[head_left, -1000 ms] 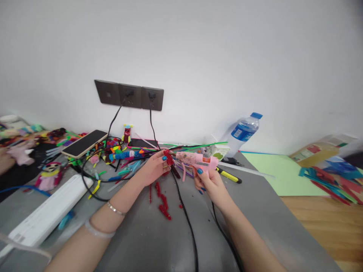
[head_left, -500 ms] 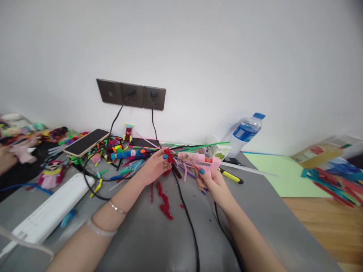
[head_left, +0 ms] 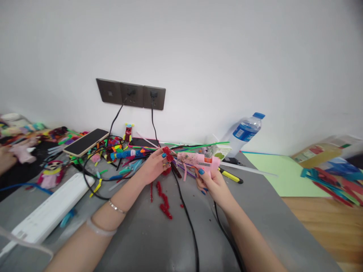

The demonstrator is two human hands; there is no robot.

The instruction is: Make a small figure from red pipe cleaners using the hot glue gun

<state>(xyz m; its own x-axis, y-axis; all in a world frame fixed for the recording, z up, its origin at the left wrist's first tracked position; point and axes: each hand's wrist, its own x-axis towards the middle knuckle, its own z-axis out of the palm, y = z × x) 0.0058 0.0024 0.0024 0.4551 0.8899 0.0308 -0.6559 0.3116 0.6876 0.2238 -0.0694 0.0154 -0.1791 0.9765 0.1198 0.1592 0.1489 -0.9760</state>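
Observation:
Pinched in the fingers of my left hand [head_left: 155, 165] is a red fuzzy pipe-cleaner piece [head_left: 168, 154], partly hidden by those fingers. My right hand [head_left: 210, 182] is wrapped round the handle of a pink glue gun [head_left: 198, 159]. The gun points left, its nozzle right beside the red piece; whether they touch I cannot tell. A clear glue stick [head_left: 249, 169] sticks out from the gun's rear. Below my left hand, a bent red pipe cleaner [head_left: 164, 202] lies on the grey table [head_left: 147, 241].
A yellow utility knife [head_left: 231, 176] and water bottle [head_left: 247, 130] are near my right hand. Leftward are a phone [head_left: 86, 142], a white power strip [head_left: 53, 207], a small doll [head_left: 51, 173] and coloured pipe cleaners. Black cords [head_left: 188, 213] cross the table. Another person's hand [head_left: 7, 158] is far left.
Almost nothing differs. The red piece and my left fingertips have shifted very slightly left and up; the glue gun stays in place.

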